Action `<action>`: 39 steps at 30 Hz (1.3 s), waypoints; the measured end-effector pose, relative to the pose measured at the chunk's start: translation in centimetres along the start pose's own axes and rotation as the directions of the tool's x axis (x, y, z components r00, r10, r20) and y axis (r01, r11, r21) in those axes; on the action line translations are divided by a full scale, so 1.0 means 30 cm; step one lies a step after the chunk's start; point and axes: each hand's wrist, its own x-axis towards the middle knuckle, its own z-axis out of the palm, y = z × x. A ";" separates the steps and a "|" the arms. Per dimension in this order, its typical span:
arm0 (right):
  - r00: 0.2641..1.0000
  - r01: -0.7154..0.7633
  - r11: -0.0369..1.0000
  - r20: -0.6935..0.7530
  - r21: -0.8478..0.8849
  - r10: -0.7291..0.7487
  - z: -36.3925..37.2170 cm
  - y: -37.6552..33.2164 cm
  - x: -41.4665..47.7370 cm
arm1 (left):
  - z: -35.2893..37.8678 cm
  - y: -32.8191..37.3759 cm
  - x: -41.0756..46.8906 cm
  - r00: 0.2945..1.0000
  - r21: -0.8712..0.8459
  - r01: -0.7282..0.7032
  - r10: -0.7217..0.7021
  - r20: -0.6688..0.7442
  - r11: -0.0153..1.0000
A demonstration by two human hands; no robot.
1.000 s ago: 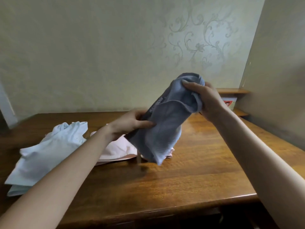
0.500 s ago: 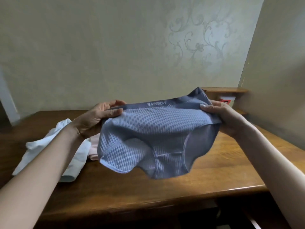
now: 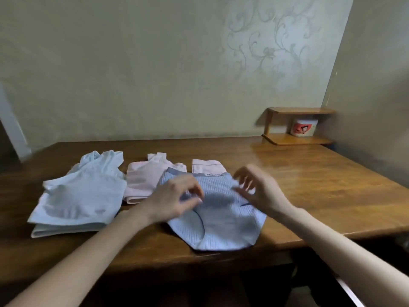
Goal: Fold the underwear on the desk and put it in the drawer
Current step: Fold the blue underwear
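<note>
The blue ribbed underwear [image 3: 223,222] lies spread flat on the wooden desk [image 3: 321,187], waistband toward the wall, its lower edge near the desk's front edge. My left hand [image 3: 174,199] hovers over its left half with fingers loosely curled and holding nothing. My right hand [image 3: 259,188] is above its upper right part, fingers spread and relaxed, also holding nothing. Both hands are blurred by motion. No drawer is visible.
A light blue garment [image 3: 81,196] lies on the desk's left. A pink garment [image 3: 146,178] and a second pink piece [image 3: 207,166] lie behind the blue underwear. A small wooden shelf [image 3: 298,138] with a white jar [image 3: 304,127] stands at the back right corner.
The blue underwear, held up stretched between both hands, now lies flat on the desk. Both hands have let go of it and hover just above. The view tilted down.
</note>
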 end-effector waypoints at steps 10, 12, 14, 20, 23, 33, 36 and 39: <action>0.826 0.375 0.920 0.489 -0.109 -0.279 0.036 -0.162 -0.141 | 0.087 0.065 -0.128 0.925 0.115 -0.166 0.115 0.362 0.979; 0.813 0.490 0.835 0.476 -0.251 -0.335 0.037 -0.188 -0.178 | 0.086 0.086 -0.144 0.944 0.006 -0.131 0.123 0.307 0.991; 0.803 0.521 0.811 0.475 -0.267 -0.359 0.031 -0.202 -0.202 | 0.061 0.089 -0.142 0.939 -0.139 -0.045 0.090 0.332 0.989; 0.943 0.027 0.981 0.321 0.190 -0.088 -0.040 -0.175 -0.061 | -0.040 -0.034 -0.068 0.868 -0.184 0.450 -0.476 -0.141 0.874; 0.964 -0.112 0.970 0.261 0.215 0.054 -0.031 -0.148 0.069 | -0.020 -0.071 -0.044 0.695 0.144 0.717 -0.683 -0.226 0.682; 0.978 -0.100 0.974 0.160 -0.204 0.134 0.164 -0.028 0.195 | -0.039 -0.120 -0.060 0.778 -0.293 0.579 -0.623 -0.078 0.760; 0.988 0.140 0.940 -0.019 -0.311 -0.153 0.189 -0.029 0.168 | -0.070 -0.101 -0.057 0.804 -0.343 0.517 -0.582 -0.120 0.784; 0.924 0.380 0.892 0.143 -0.246 -0.355 0.180 -0.051 0.145 | -0.082 -0.057 -0.032 0.836 -0.342 0.444 -0.520 -0.173 0.828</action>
